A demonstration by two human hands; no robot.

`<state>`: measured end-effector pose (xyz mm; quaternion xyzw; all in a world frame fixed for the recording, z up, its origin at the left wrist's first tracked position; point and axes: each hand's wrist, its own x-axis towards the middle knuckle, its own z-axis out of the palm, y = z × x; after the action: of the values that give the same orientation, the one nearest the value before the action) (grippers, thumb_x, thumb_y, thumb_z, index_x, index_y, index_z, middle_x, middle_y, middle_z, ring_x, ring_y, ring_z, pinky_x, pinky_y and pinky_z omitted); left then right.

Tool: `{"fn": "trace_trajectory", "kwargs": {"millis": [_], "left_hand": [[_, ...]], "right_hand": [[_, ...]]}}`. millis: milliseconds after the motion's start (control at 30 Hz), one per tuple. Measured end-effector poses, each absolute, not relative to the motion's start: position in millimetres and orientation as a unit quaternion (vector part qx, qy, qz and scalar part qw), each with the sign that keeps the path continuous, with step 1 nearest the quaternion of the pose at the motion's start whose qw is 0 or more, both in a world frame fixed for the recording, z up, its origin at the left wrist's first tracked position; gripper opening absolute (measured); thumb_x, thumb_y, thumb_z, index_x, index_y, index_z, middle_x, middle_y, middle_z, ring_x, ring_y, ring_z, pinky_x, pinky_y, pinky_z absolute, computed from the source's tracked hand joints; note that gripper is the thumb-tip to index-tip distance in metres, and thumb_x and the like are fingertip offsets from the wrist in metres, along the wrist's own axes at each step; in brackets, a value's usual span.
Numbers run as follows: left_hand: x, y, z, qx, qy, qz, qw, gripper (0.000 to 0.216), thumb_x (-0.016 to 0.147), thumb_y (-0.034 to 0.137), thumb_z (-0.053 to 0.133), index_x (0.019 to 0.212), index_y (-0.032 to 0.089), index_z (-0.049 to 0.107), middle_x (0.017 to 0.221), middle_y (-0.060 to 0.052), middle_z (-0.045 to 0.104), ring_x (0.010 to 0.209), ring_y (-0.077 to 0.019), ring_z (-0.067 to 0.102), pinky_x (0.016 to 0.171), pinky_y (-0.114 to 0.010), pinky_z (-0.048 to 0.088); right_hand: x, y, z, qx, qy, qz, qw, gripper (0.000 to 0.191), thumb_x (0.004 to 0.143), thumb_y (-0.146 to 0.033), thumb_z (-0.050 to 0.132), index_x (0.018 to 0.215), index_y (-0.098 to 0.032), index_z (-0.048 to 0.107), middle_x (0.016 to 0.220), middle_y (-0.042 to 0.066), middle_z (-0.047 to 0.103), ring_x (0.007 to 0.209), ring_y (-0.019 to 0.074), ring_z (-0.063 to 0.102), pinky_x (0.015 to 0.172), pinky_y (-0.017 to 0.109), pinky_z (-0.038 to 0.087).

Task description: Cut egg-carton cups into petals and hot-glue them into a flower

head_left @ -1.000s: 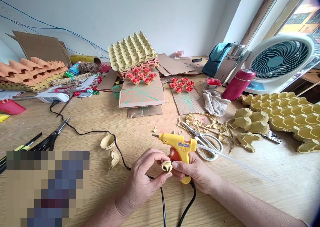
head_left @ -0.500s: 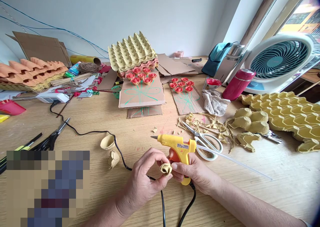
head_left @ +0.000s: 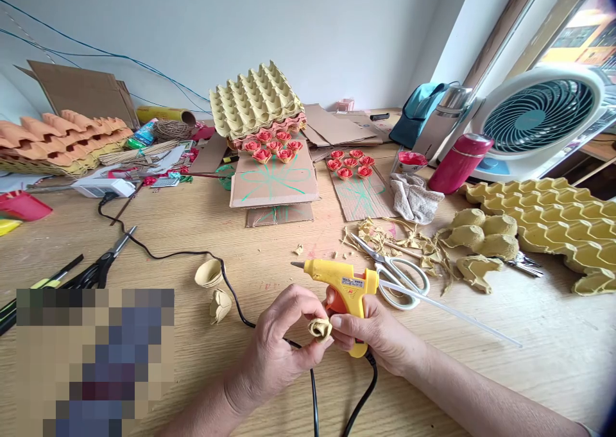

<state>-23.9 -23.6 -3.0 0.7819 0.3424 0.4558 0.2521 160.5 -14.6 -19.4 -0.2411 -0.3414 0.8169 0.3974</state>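
Note:
My left hand [head_left: 276,347] pinches a small rolled cardboard rosebud [head_left: 320,328] between thumb and fingers. My right hand [head_left: 380,337] grips the handle of a yellow glue gun [head_left: 339,280], nozzle pointing left, and its fingertips also touch the rosebud. A clear glue stick [head_left: 452,312] juts from the gun's back to the right. The gun's black cord [head_left: 312,392] runs down between my wrists. Two more cardboard petal cups [head_left: 214,289] lie to the left on the wooden table [head_left: 553,353].
White-handled scissors [head_left: 394,273] lie among cardboard scraps behind the gun. Black scissors [head_left: 99,267] lie at left. Cardboard sheets with red roses [head_left: 274,148] sit mid-table. Egg trays [head_left: 553,215], a red flask [head_left: 459,162] and a fan [head_left: 536,119] stand at right.
The rosebud has been turned slightly between my fingers and the glue gun shifted a little left; both hands stay in place.

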Motion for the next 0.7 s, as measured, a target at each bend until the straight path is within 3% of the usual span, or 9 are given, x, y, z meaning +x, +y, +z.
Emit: {"fn": "trace_trajectory", "kwargs": {"millis": [700], "left_hand": [[-21.8,-27.2,-1.8,0.781,0.377,0.433,0.245,0.022,0.081,0.006,0.059,0.094,0.023,0.055,0.086,0.0,0.06,0.081,-0.0159,0.061,0.076,-0.028,0.049]], "right_hand": [[159.8,-16.4,-22.5,-0.261,-0.345,0.815,0.386,0.036,0.076,-0.035,0.085,0.093,-0.017,0.059,0.069,-0.005,0.055,0.052,0.0045,0.041,0.05,0.018,0.034]]}}
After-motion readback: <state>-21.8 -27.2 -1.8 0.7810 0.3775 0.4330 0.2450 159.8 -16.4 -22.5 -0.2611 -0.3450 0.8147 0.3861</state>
